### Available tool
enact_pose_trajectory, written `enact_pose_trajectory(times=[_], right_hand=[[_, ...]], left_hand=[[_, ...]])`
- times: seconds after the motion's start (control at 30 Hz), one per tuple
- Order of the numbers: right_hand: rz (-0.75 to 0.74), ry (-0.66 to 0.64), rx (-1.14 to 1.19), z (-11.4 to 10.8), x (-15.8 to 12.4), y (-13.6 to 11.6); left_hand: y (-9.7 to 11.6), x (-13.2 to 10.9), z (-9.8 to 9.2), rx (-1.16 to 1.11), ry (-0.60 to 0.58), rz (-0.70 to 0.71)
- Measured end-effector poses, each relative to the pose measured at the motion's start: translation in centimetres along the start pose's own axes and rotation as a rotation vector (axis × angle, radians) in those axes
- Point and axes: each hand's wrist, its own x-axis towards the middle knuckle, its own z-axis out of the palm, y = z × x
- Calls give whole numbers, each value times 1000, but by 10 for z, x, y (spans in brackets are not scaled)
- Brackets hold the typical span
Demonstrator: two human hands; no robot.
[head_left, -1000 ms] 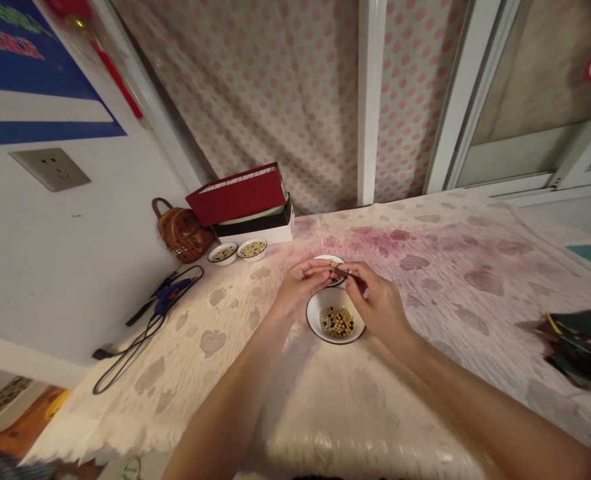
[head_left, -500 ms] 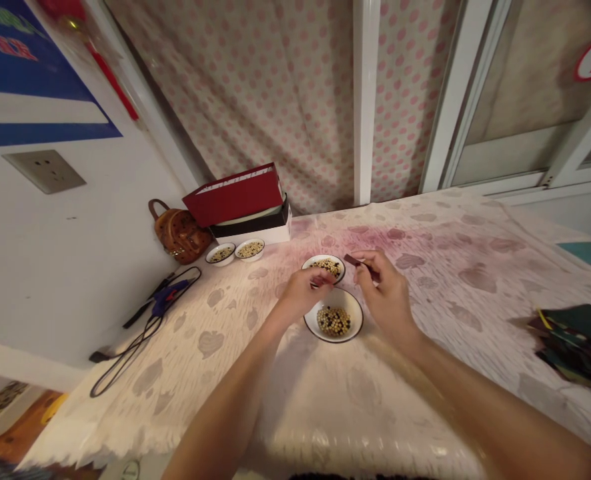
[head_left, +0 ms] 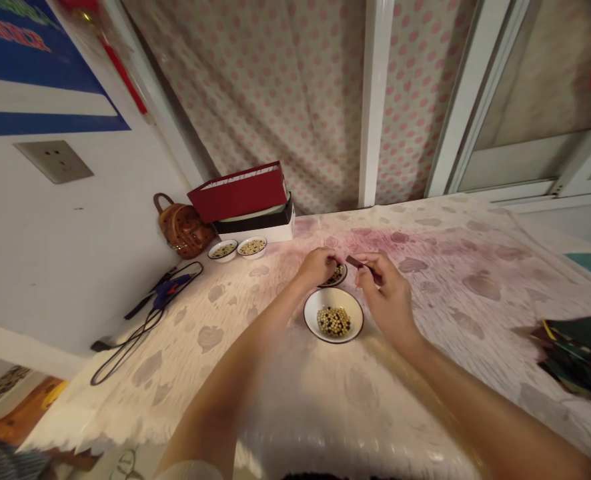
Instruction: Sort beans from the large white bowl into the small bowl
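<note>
My left hand (head_left: 319, 267) hangs over a small white bowl (head_left: 340, 276) with its fingers pinched together at the rim, hiding most of the bowl. Whether those fingers hold a bean is hidden. My right hand (head_left: 388, 300) pinches a small dark brown strip (head_left: 358, 262) between thumb and fingers, just right of that bowl. Nearer me, between both hands, a white black-rimmed bowl (head_left: 333, 316) holds a mound of yellow and dark beans (head_left: 333, 321).
Two small bowls of beans (head_left: 237, 248) stand at the back left, by a red box lid on stacked boxes (head_left: 238, 192). A brown studded backpack (head_left: 183, 230) and a blue glue gun (head_left: 168, 290) with black cord lie left. Dark papers (head_left: 573, 357) lie right on the patterned tablecloth (head_left: 425, 413).
My left hand has moved forward from the near bowl's edge to over the far bowl, covering it. My right hand still pinches the dark strip, and the two hands remain apart.
</note>
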Motion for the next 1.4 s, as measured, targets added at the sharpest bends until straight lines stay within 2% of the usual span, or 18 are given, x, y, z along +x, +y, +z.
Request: enact_pose_trajectory(times=[0.17, 0.33, 0.47, 0.6, 0.8, 0.9, 1.1, 1.3, 1.4], right_hand=[[-17, -10, 2, 0, -1, 0], [-18, -12, -5, 0, -1, -3], [-12, -25, 1, 0, -2, -2], [-5, -32, 9, 1, -2, -1], [-5, -20, 10, 1, -1, -3], [-4, -23, 5, 1, -2, -3], [-16, -27, 4, 1, -2, 1], [-30, -26, -8, 1, -1, 0], [-25, -28, -6, 1, -1, -3]], left_hand=[[1, -10, -8, 99, -41, -43], [-1, -18, -18, 100, -3, -51], [0, -16, -14, 2, -26, 7], [4, -13, -9, 95, -58, 63], [1, -13, -17, 296, -26, -51], [-6, -8, -20, 255, 22, -95], [-6, 3, -15, 216, -22, -118], [-5, 0, -17, 278, -69, -114], [-9, -3, -22, 268, -43, -120]])
